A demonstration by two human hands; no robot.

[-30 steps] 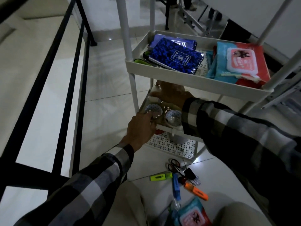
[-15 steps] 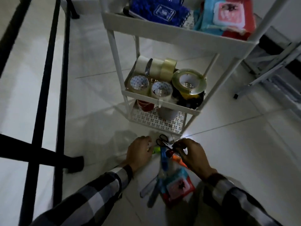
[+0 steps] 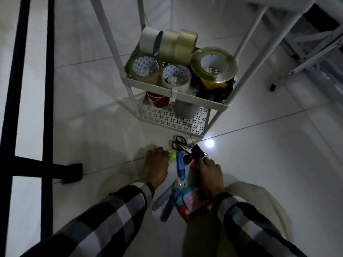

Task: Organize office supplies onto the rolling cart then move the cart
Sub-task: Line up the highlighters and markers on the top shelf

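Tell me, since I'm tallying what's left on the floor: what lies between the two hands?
In the head view, a blue highlighter lies between the left hand and right hand, with a yellow-green one poking out beside the left hand.

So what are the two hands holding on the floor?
Hard to tell. The left hand covers the yellow-green highlighter pen; the right hand touches the black binder clip. Neither looks lifted, and the fingers hide any grip.
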